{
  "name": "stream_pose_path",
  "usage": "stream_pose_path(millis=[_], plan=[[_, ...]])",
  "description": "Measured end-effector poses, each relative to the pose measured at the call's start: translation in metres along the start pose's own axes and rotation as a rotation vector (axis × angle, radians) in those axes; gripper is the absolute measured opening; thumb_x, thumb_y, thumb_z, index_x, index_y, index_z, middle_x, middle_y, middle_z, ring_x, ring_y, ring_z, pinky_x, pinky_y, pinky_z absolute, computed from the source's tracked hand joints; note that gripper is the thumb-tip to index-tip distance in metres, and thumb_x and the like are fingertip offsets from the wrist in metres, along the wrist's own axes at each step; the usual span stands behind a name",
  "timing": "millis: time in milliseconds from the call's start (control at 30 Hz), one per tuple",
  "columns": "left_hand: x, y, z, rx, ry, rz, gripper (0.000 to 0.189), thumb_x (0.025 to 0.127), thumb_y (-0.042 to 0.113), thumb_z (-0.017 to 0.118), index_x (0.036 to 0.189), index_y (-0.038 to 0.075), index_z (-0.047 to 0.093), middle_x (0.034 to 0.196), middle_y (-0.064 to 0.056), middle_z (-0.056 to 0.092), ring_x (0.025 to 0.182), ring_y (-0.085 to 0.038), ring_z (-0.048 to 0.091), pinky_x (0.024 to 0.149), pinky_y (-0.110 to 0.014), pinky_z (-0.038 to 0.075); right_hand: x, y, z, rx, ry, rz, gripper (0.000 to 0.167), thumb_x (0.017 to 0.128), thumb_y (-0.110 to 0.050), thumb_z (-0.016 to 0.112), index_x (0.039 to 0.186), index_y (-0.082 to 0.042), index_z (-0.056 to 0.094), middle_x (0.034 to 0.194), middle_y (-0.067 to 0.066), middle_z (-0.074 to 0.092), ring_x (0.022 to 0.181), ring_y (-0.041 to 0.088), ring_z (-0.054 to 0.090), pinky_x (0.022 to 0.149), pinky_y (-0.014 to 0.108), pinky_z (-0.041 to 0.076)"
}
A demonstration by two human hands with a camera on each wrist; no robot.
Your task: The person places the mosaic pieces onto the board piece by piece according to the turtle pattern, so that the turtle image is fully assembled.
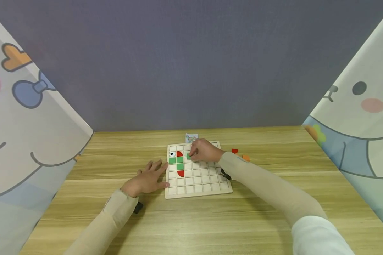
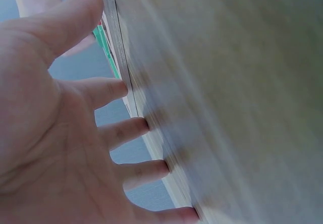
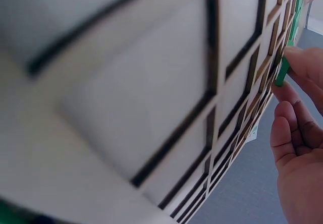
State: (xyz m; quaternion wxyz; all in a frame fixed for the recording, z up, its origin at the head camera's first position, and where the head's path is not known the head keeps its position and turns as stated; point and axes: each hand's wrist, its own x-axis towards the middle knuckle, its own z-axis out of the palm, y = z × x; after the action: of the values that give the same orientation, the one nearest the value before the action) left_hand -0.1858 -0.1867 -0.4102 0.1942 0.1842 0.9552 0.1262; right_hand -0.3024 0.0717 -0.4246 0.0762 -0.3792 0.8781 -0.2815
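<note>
A pale wooden grid board (image 1: pixel 198 196) lies on the table. Its left columns hold an eye tile (image 1: pixel 172 154), green square tiles (image 1: pixel 180 159) and red quarter-round tiles (image 1: pixel 180 173). My right hand (image 1: pixel 205 150) pinches a green tile (image 1: pixel 189 156) at the board's upper part, just right of the filled cells. In the right wrist view that green tile (image 3: pixel 282 71) sits between thumb and fingertips, against the grid. My left hand (image 1: pixel 149 178) lies spread at the board's left edge, thumb and forefinger touching it; the left wrist view shows its straight fingers (image 2: pixel 133 176) against the table.
A small printed picture card (image 1: pixel 191 137) lies behind the board. To the board's right are a red piece (image 1: pixel 234 151) and an orange piece (image 1: pixel 246 158), partly beside my right forearm. A grey wall (image 1: pixel 191 71) rises behind the table, with cartoon-printed panels (image 1: pixel 354 134) on both sides.
</note>
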Motion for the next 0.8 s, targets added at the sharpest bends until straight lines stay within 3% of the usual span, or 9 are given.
stream_pose_path(millis=[100,267,433,633,800], plan=[[0.000,0.000,0.000,0.003,0.000,0.003,0.079,0.092,0.048,0.055,0.153,0.014,0.018,0.156,-0.018,0.008,0.137,-0.050,0.005,0.091,-0.077,0.015,-0.002,0.001,-0.001,-0.003,-0.003,-0.008,0.008,0.078,-0.012,0.078,0.086,-0.012,0.078,0.080,-0.010,0.060,0.069,0.007,0.055,0.066,0.026,0.047],[-0.001,0.001,-0.001,0.001,0.001,0.004,0.079,0.092,0.048,0.056,0.152,0.013,0.019,0.155,-0.018,0.008,0.137,-0.050,0.005,0.091,-0.077,0.014,-0.004,-0.001,-0.001,0.019,-0.007,-0.021,0.008,0.078,-0.011,0.078,0.086,-0.012,0.078,0.079,-0.010,0.060,0.069,0.008,0.054,0.069,0.026,0.047],[0.000,0.001,0.000,0.007,-0.002,-0.002,0.079,0.092,0.048,0.056,0.152,0.013,0.019,0.156,-0.018,0.009,0.137,-0.050,0.006,0.091,-0.077,0.015,-0.007,-0.005,-0.001,0.043,-0.027,-0.023,0.008,0.079,-0.009,0.077,0.087,-0.011,0.078,0.080,-0.007,0.061,0.071,0.010,0.054,0.061,0.025,0.048],[0.001,0.001,0.000,0.009,0.001,0.003,0.079,0.092,0.048,0.056,0.153,0.014,0.018,0.156,-0.017,0.008,0.137,-0.050,0.005,0.091,-0.077,0.015,-0.014,0.000,-0.006,0.031,-0.022,-0.017,0.009,0.079,-0.013,0.078,0.088,-0.014,0.078,0.083,-0.008,0.061,0.074,0.009,0.053,0.063,0.027,0.047],[0.000,0.000,0.000,0.000,0.004,0.004,0.079,0.092,0.047,0.056,0.153,0.013,0.019,0.156,-0.018,0.008,0.137,-0.050,0.005,0.091,-0.078,0.014,-0.030,0.016,-0.024,0.030,0.019,0.005,0.011,0.081,-0.014,0.077,0.092,-0.012,0.077,0.087,-0.007,0.061,0.079,0.010,0.053,0.070,0.029,0.047]])
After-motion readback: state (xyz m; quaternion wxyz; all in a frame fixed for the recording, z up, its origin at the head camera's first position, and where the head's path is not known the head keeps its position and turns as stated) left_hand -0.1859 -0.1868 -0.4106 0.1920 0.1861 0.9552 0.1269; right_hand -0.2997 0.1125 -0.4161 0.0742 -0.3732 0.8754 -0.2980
